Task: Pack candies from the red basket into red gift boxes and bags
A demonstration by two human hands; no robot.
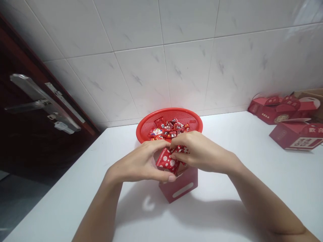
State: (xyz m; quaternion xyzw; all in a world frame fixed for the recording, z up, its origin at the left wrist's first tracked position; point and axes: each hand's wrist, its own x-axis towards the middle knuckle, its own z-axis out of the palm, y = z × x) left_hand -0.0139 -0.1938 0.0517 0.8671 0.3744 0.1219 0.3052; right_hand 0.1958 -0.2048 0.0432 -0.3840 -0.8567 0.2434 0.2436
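A small dark red paper box (pixel 180 186) stands on the white table, its top open. Red packets with white dots (pixel 167 160) are at its opening. My right hand (pixel 195 149) pinches at these packets from the right, thumb and fingers drawn together on them. From the left, my left hand (pixel 143 163) curves around the box opening, thumb and fingers apart, beside the packets; whether it presses on the box is hard to tell. Just behind both hands a red mesh basket (pixel 142 129) holds several wrapped sweets (pixel 174 126).
Folded red gift boxes (pixel 275 109) lie at the back right, with another red box (pixel 296 134) in front of them and a brown carton behind. A tiled wall (pixel 141 77) rises behind the table (pixel 83 188). A dark door with a metal handle (pixel 27 106) is at left.
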